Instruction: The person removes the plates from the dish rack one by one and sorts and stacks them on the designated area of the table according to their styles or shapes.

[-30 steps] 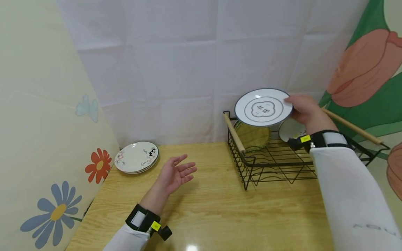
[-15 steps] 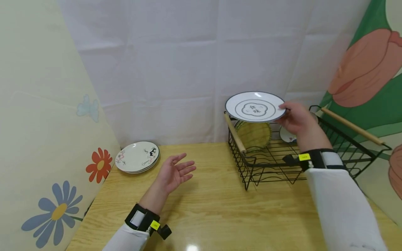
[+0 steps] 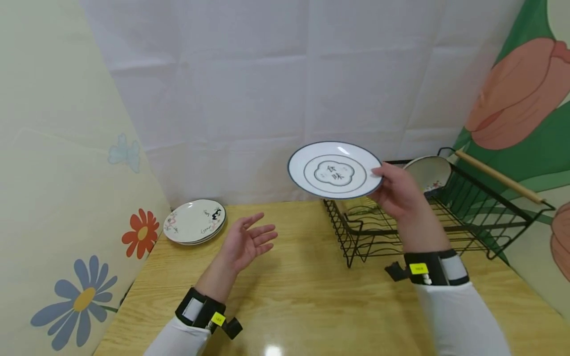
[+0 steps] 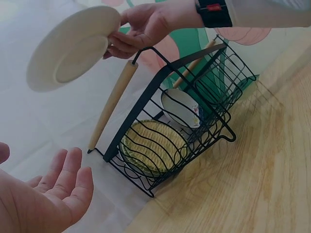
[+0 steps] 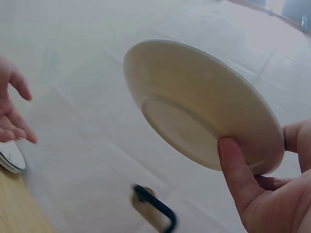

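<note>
Plate transfer is under way: over the last second the white plate [image 3: 334, 170] with the dark rim has left its place above the black wire rack [image 3: 427, 225] and now sits in the air left of the rack's near corner, over the wooden tabletop [image 3: 307, 291]. Its face has also levelled out, from tilted toward the camera to nearly flat. The judgement is that the plate is out of the rack and travelling toward the left side of the tabletop, where the left hand [image 3: 246, 243] and a small stack of patterned plates [image 3: 194, 222] are.

Right hand [image 3: 398, 191]: it pinches the plate at its right rim, thumb on the upper face and fingers curled under the base; the right wrist view confirms the thumb pressed on the rim and the underside foot ring exposed. The plate touches nothing else.

Left hand: it has barely shifted across the three head views. It hovers palm-up above the tabletop, fingers spread and slightly relaxed, holding nothing and well apart from the plate.

Rack contents: a yellow-green ribbed plate [image 4: 153, 148] and a small white decorated plate [image 4: 183, 108] stand on edge in the slots. Two wooden handles [image 4: 112, 102] run along the rack's top. A white cloth backdrop [image 3: 267, 89] hangs behind.
</note>
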Demonstrator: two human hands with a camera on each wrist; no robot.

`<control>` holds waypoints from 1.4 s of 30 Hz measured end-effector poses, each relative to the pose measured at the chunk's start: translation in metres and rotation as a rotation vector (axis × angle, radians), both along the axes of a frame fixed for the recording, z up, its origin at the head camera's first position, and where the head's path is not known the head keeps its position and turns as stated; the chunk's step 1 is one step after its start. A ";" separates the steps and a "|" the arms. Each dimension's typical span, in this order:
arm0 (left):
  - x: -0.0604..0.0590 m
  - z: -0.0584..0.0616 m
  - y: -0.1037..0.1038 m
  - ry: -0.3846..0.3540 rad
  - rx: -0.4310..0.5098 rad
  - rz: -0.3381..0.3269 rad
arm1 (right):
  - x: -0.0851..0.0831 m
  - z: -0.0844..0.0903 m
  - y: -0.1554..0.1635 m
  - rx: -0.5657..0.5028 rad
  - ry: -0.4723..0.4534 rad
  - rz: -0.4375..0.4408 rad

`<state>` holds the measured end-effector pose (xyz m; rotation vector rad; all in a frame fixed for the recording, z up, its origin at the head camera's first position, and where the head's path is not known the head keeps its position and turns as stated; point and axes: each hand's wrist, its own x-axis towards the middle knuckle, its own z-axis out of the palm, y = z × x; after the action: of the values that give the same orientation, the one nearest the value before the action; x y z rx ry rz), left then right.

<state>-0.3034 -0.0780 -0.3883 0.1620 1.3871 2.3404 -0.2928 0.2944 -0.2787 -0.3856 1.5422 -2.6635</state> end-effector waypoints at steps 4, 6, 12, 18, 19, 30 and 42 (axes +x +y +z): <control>0.003 0.006 -0.001 -0.004 0.016 -0.012 | 0.011 -0.009 -0.016 -0.005 -0.001 0.023; 0.004 0.009 -0.001 -0.004 0.019 -0.017 | 0.016 -0.013 -0.023 -0.017 -0.008 0.036; 0.009 0.017 -0.003 0.020 0.045 -0.035 | 0.030 -0.024 -0.047 -0.033 -0.004 0.078; 0.015 0.026 -0.003 0.044 0.108 -0.039 | 0.042 -0.031 -0.070 0.026 -0.008 0.074; 0.016 0.027 -0.004 0.053 0.115 -0.034 | 0.043 -0.031 -0.074 0.037 -0.017 0.069; 0.018 0.041 -0.017 0.124 0.183 0.047 | 0.039 -0.044 -0.105 0.146 -0.121 0.031; 0.016 0.040 -0.030 0.182 0.066 0.020 | 0.031 -0.065 -0.118 0.095 -0.195 0.078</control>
<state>-0.2877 -0.1079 -0.3483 0.3914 1.3993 2.4403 -0.2622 0.1761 -0.3435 -0.1720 1.5541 -2.4741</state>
